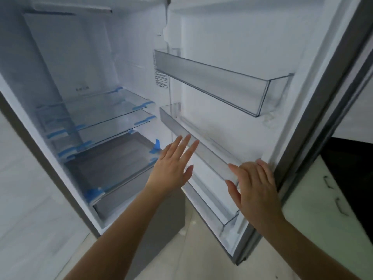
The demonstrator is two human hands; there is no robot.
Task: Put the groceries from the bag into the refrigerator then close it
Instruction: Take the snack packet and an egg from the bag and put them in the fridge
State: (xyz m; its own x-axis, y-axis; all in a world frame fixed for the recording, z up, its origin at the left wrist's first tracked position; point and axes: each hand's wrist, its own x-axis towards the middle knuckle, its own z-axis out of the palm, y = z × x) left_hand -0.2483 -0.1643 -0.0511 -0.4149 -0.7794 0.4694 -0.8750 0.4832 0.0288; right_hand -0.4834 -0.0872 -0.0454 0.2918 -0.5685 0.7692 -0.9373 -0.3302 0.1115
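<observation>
The refrigerator [84,57] stands open, its door [232,47] swung out to the right. Inside are glass shelves [113,110] held with blue tape and a drawer [113,162] at the bottom, all with nothing on them. The door carries clear bins: an upper bin [212,81], a middle bin [201,142] and a lower bin [218,209]. My left hand [171,168] reaches forward with straight fingers in front of the middle bin. My right hand [252,186] lies flat with fingers on the door's outer edge by the middle bin's end. No bag or groceries are in view.
A pale wall [24,188] runs along the left of the refrigerator. To the right sits a dark countertop [353,168] above white cabinet fronts with metal handles [341,207]. Light floor tiles [201,249] lie below the door.
</observation>
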